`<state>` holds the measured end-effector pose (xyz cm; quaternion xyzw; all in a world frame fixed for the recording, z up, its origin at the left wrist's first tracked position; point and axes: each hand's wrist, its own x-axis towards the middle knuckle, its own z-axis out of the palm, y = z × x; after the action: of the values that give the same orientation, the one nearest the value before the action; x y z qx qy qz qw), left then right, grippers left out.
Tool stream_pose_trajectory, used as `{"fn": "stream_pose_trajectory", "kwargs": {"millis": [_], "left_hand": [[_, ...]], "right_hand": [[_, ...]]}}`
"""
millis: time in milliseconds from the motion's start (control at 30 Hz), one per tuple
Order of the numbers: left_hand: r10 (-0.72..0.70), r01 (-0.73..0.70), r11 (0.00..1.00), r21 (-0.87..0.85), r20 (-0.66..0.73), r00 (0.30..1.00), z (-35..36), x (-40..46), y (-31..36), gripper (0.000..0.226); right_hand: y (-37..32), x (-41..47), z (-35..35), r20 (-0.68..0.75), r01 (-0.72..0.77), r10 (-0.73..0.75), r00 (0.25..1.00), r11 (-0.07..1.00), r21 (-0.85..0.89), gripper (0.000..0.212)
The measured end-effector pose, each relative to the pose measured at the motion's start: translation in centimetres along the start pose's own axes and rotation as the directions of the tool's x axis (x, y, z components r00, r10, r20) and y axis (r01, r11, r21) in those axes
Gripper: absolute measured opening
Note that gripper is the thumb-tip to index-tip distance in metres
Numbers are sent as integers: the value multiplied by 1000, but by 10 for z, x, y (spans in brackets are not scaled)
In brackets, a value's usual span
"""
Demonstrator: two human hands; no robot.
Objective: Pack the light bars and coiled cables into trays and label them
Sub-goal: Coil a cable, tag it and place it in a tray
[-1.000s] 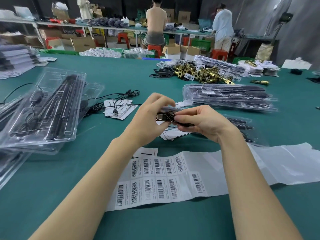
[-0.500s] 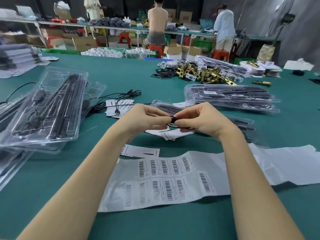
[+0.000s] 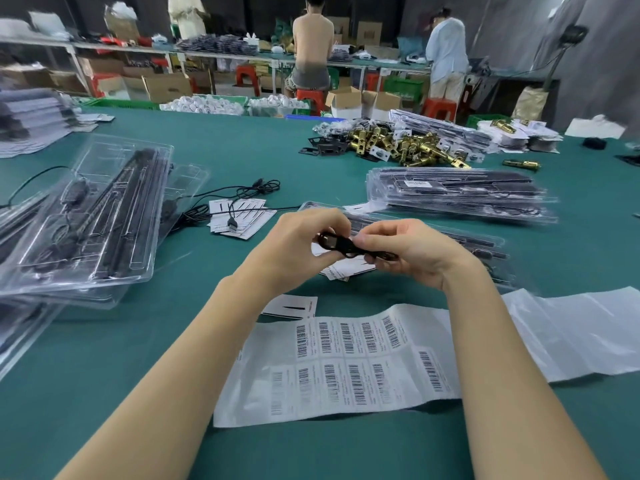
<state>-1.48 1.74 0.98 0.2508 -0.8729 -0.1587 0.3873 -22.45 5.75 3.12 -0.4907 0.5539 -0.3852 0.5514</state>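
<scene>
A small black coiled cable (image 3: 341,244) is held above the green table between both hands. My left hand (image 3: 298,247) grips its left end and my right hand (image 3: 412,252) pinches its right end. Just behind the hands lies a clear plastic tray (image 3: 485,242) holding black light bars. A strip of barcode labels (image 3: 346,362) lies in front of me, under my forearms. On the left, stacked clear trays (image 3: 86,220) hold black light bars and cables. A pile of packed trays (image 3: 460,194) sits at the right.
A loose black cable (image 3: 252,188) trails over white cards (image 3: 242,216) at the centre left. Brass lock parts (image 3: 398,147) are heaped further back. A blank label backing strip (image 3: 581,330) runs to the right. Two people stand at a far bench.
The hands have drawn slightly apart and risen a little, turning the coiled cable so more of it shows between the fingers. The view has shifted slightly.
</scene>
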Motion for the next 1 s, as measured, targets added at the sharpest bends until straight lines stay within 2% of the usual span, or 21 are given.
{"fn": "stream_pose_trajectory", "kwargs": {"millis": [100, 167, 233, 300, 400, 500, 600, 700, 833, 1000], "left_hand": [[-51, 50, 998, 27, 5, 999, 3, 1, -3, 29], [-181, 182, 983, -18, 43, 982, -1, 1, -7, 34], [-314, 324, 944, -55, 140, 939, -5, 0, -10, 38], [-411, 451, 877, -164, 229, 882, -6, -1, -9, 37], [-535, 628, 700, -340, 333, 776, -5, -2, -10, 36], [-582, 701, 605, -376, 391, 713, -3, -5, -14, 22], [-616, 713, 487, -505, 380, 690, 1, -9, -14, 20], [-607, 662, 548, -511, 300, 735, 6, -10, -14, 21], [-553, 562, 683, -467, 172, 815, 9, -9, -12, 12], [-472, 472, 791, -389, 102, 876, 13, -10, -14, 8]], "right_hand": [[3, 2, 0, -32, 110, -113, 993, 989, -94, 19], [4, 2, 0, -27, 165, -173, 985, 970, -178, 21], [4, 2, 0, -13, 209, -220, 975, 942, -262, 20], [5, 3, 1, 10, 240, -250, 968, 918, -317, 20], [8, 6, 1, 34, 260, -266, 963, 900, -350, 23], [10, 6, 3, 65, 260, -255, 965, 888, -378, 25], [9, 5, 6, 9, 246, -291, 957, 790, -562, 26], [8, 4, 11, -88, 198, -382, 920, 647, -736, 34], [13, 1, 16, -31, 187, -449, 893, 432, -882, 42], [22, -3, 17, 1, 219, -520, 854, 359, -907, 45]]}}
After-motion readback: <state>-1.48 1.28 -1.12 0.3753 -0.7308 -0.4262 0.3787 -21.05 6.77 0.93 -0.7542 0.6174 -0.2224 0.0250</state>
